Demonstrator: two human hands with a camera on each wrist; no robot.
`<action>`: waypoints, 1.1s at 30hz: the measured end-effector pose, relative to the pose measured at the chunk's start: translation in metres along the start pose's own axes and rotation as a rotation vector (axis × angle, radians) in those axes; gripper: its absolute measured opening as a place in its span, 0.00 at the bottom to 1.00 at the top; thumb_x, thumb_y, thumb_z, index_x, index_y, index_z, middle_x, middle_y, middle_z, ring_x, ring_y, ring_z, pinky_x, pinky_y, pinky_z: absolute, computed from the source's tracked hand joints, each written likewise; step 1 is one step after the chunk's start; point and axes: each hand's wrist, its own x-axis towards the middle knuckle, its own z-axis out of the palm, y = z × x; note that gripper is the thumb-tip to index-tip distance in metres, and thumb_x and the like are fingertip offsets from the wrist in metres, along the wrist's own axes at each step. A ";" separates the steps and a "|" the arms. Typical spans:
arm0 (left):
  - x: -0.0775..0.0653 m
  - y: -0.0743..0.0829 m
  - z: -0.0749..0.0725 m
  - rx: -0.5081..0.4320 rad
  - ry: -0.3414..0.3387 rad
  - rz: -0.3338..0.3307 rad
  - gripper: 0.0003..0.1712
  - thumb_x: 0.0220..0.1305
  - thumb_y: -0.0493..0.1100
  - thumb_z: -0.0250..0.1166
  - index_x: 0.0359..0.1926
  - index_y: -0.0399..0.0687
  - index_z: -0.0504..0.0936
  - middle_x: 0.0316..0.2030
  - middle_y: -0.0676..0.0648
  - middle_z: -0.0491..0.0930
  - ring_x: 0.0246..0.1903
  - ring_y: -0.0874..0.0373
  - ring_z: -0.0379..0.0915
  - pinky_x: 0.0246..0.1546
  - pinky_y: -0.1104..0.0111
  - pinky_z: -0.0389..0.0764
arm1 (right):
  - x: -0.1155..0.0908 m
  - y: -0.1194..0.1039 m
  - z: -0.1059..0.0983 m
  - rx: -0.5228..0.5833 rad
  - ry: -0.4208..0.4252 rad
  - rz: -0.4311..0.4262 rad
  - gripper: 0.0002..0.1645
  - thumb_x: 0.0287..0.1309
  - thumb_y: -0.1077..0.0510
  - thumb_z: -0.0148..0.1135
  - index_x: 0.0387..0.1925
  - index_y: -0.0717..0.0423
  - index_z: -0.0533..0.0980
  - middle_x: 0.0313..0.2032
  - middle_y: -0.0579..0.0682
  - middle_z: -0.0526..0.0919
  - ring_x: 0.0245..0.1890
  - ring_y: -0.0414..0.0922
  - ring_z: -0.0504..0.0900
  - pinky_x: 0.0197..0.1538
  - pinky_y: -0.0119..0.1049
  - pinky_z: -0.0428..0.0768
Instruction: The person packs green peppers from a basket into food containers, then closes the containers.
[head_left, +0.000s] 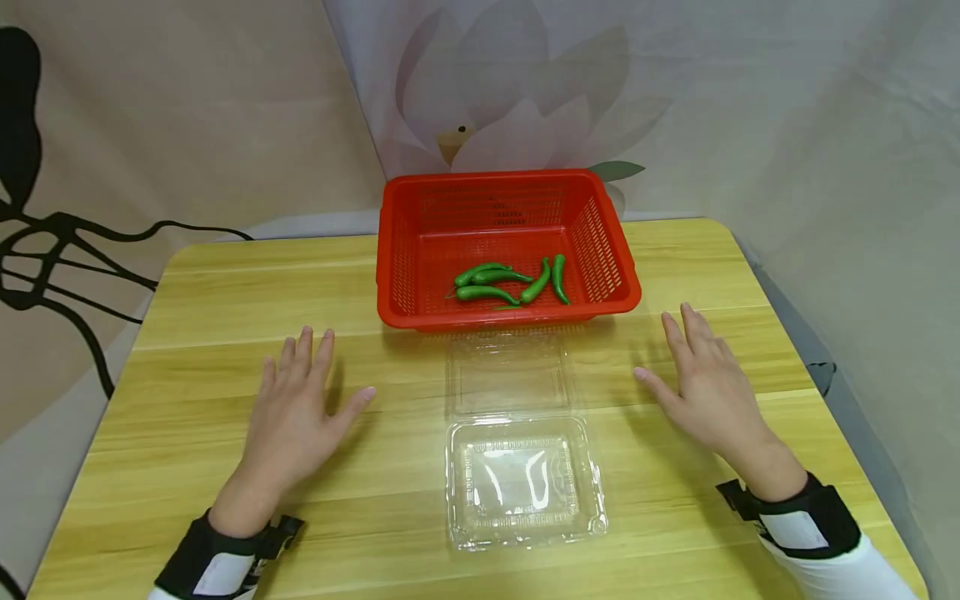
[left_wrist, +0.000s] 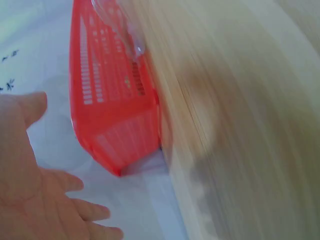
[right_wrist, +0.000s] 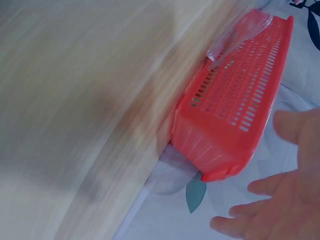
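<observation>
In the head view my left hand (head_left: 288,425) is held over the left half of the table, fingers straight and spread, holding nothing. My right hand (head_left: 708,396) mirrors it on the right side, thumb pointing inward, also holding nothing. Between them lies a clear plastic clamshell box (head_left: 525,483), its lid (head_left: 510,379) folded back flat toward the basket. Behind the box stands a red plastic basket (head_left: 510,321) with slotted walls. Several green chili peppers (head_left: 483,293) lie on its floor, toward the front. Both wrist views show the basket (left_wrist: 115,120) from its ends, past the spread fingers.
The wooden table (head_left: 165,350) has rounded far corners, and the basket sits at its back edge. A pale cloth (head_left: 825,150) with a printed flower hangs behind. Dark branch-like lines (head_left: 60,250) are printed on the cloth at the left.
</observation>
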 end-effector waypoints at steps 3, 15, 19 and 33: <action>0.000 0.008 0.002 -0.051 0.015 -0.005 0.53 0.74 0.67 0.60 0.82 0.37 0.53 0.78 0.26 0.51 0.76 0.23 0.45 0.75 0.32 0.43 | 0.001 -0.006 0.001 0.032 0.036 0.007 0.49 0.75 0.41 0.59 0.79 0.69 0.54 0.79 0.72 0.50 0.77 0.70 0.54 0.72 0.72 0.59; 0.001 0.037 0.016 -0.361 -0.077 -0.116 0.38 0.78 0.60 0.59 0.73 0.36 0.72 0.70 0.32 0.72 0.71 0.35 0.66 0.69 0.39 0.67 | 0.002 -0.035 0.019 0.225 0.044 0.026 0.32 0.76 0.52 0.61 0.67 0.74 0.70 0.65 0.73 0.73 0.65 0.71 0.73 0.63 0.69 0.73; 0.004 0.043 0.024 -0.448 -0.103 -0.114 0.34 0.78 0.56 0.62 0.70 0.34 0.74 0.66 0.34 0.77 0.64 0.38 0.74 0.64 0.42 0.75 | 0.004 -0.042 0.025 0.262 0.015 0.033 0.31 0.76 0.51 0.61 0.66 0.72 0.72 0.63 0.71 0.77 0.63 0.69 0.76 0.62 0.67 0.75; 0.010 0.067 0.045 -0.548 -0.190 -0.161 0.25 0.74 0.47 0.67 0.61 0.32 0.82 0.43 0.44 0.88 0.43 0.55 0.84 0.47 0.56 0.86 | 0.009 -0.060 0.034 0.352 -0.055 0.059 0.23 0.76 0.49 0.62 0.55 0.64 0.83 0.45 0.57 0.89 0.40 0.51 0.87 0.43 0.52 0.86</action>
